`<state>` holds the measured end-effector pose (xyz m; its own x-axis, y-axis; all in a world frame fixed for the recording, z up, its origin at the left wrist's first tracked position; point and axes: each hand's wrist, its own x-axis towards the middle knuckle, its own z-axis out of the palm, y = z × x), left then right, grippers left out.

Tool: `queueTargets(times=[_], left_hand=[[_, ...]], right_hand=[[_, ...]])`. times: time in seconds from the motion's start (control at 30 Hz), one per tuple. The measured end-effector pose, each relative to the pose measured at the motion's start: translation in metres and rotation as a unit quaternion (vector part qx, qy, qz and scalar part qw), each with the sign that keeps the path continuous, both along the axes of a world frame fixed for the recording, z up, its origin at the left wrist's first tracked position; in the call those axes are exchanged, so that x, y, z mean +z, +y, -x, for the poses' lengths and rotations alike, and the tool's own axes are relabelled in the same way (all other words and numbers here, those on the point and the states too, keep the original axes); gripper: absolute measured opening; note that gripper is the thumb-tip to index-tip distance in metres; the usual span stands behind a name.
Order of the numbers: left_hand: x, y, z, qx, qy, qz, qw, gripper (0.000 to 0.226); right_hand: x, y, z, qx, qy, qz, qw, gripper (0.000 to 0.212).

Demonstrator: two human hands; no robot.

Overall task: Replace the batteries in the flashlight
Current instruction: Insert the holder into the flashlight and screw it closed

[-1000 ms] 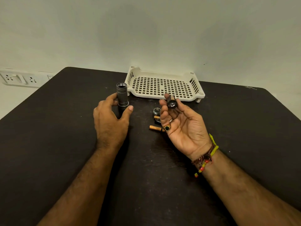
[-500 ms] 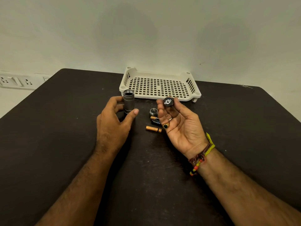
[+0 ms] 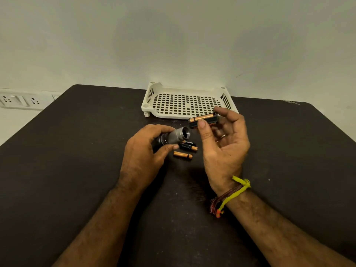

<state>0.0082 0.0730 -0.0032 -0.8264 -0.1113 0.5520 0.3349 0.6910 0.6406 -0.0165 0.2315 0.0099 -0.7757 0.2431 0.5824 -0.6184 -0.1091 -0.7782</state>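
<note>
Since half a second earlier the flashlight body [image 3: 174, 137] had tipped from upright to lying, its open mouth aimed at two o'clock toward the battery holder [image 3: 203, 119], just beyond. The right hand [image 3: 224, 145] pinched that holder; the left hand [image 3: 143, 154] gripped the body above the worktop [image 3: 77, 160].

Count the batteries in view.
4, perhaps more hidden: three loose on the table at; one in the holder held by the right hand.
</note>
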Motion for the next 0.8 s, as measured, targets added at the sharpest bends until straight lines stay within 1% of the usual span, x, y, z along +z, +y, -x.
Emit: queueTargets(times=[0.13, 0.27, 0.53, 0.6, 0.73, 0.8], left_hand=[[-0.0004, -0.0007, 0.0004, 0.002, 0.002, -0.006, 1.0, 0.038], [-0.0005, -0.0001, 0.0001, 0.003, 0.004, -0.013, 1.0, 0.038], [0.0026, 0.0012, -0.0016, -0.006, 0.007, -0.017, 1.0, 0.04], [0.003, 0.0015, -0.0017, -0.003, 0.011, -0.018, 1.0, 0.04], [0.0031, 0.0014, -0.0014, -0.001, 0.009, -0.027, 1.0, 0.039], [0.0045, 0.0022, -0.0018, 0.004, 0.006, -0.055, 0.998, 0.039]], right_hand=[[-0.0015, -0.0004, -0.005, -0.02, 0.026, -0.07, 0.997, 0.038], [-0.0016, -0.001, -0.0049, -0.037, 0.023, -0.108, 0.993, 0.038], [-0.0028, -0.0016, -0.0055, -0.031, 0.041, -0.15, 0.987, 0.031], [-0.0031, -0.0016, -0.0052, -0.034, 0.048, -0.167, 0.984, 0.026], [-0.0048, -0.0002, -0.0024, -0.049, 0.082, -0.231, 0.968, 0.003], [-0.0056, 0.0006, -0.0004, -0.062, 0.072, -0.225, 0.97, 0.005]])
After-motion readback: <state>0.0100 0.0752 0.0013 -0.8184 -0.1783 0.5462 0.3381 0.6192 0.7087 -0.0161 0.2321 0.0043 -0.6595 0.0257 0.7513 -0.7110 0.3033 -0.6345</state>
